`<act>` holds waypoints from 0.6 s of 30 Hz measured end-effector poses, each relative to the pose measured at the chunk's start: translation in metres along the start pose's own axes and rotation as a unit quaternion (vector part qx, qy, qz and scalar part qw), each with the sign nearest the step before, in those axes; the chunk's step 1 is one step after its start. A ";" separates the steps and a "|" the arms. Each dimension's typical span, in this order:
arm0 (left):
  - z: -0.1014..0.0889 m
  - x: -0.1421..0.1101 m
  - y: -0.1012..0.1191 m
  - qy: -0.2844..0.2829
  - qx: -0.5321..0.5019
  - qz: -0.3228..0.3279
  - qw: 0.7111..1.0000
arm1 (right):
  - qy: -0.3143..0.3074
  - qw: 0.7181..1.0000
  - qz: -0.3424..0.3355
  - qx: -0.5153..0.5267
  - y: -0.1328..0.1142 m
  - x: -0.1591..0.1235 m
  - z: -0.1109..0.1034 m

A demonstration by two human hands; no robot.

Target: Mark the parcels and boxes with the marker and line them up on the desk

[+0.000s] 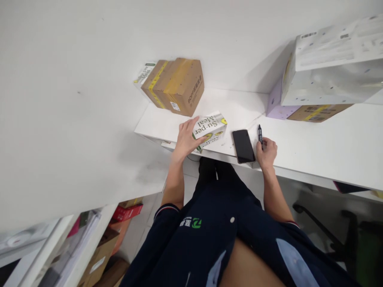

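Head view gives me both hands at the white table point(317, 149), near the middle of the frame. I see the left hand point(186, 139) parted to the width of a Su-per Meal carton point(212, 124) and gripping its left end, fingers over the top and thumb along the near side. The carton lies at the table's near edge, in the centre of the frame; its long axis runs sideways, right end tilted slightly up the picture, its lettering upside down to me. In the right hand point(267, 153), right of centre, I have a black marker point(260, 133) pinched between thumb and curled fingers, its long axis nearly vertical in the frame, narrow end toward the top. A black smartphone point(243, 146) lies between carton and marker.

The left hand covers part of the carton's print, and the right hides the marker's lower end; I cannot read its label or tell whether it is capped. At upper right, a white box point(332, 77) is cut off by the frame edge.
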State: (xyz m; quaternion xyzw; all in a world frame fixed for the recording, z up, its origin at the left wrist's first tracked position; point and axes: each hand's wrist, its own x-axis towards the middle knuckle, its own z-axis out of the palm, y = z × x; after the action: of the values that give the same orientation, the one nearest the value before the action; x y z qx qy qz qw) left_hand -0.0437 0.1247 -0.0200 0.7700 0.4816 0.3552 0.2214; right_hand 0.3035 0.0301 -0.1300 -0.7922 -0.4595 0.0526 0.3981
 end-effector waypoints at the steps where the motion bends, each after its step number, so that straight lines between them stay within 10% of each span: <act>1: 0.000 0.000 -0.001 0.005 -0.004 0.004 1.000 | 0.002 1.000 0.000 0.001 0.000 0.000 0.000; 18: 0.000 -0.029 -0.015 0.046 0.029 -0.051 0.997 | 0.004 1.000 0.007 0.001 -0.001 -0.001 0.001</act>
State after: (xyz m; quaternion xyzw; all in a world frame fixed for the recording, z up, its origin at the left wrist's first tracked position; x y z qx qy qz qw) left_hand -0.0606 0.1054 -0.0401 0.7331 0.5404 0.3643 0.1944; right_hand 0.3013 0.0299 -0.1304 -0.7950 -0.4524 0.0533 0.4005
